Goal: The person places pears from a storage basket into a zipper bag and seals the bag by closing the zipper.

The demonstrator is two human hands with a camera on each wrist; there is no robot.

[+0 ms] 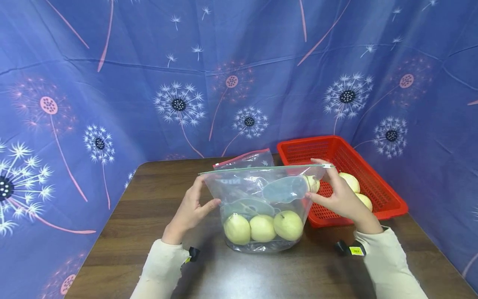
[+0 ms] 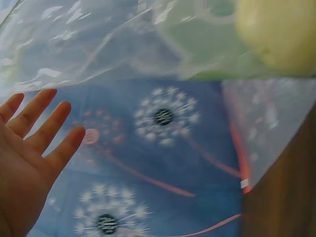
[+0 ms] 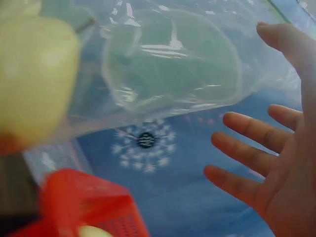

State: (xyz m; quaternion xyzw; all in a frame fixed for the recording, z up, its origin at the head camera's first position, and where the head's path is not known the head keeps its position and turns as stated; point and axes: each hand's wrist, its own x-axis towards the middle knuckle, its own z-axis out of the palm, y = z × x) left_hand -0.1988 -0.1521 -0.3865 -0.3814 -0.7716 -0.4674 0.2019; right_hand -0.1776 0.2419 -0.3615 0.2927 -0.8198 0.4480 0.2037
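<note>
A clear zip bag (image 1: 239, 189) with pale green printed shapes stands upright on the wooden table, its green-edged top drawn out in a straight line. Several pale yellow pears show low in it, one pear (image 1: 288, 225) at the right. My left hand (image 1: 188, 212) is beside the bag's upper left corner, fingers extended and spread in the left wrist view. At the upper right corner is my right hand (image 1: 339, 194), with its thumb in front of the plastic and its other fingers straight and apart. Whether either hand touches the plastic is hard to tell.
Behind the right hand sits a red plastic basket (image 1: 381, 189) with several pears inside. Another clear bag (image 1: 257, 159), red along its top, lies at the table's back edge. A blue dandelion-print cloth (image 1: 130, 95) hangs behind and around the table (image 1: 127, 245).
</note>
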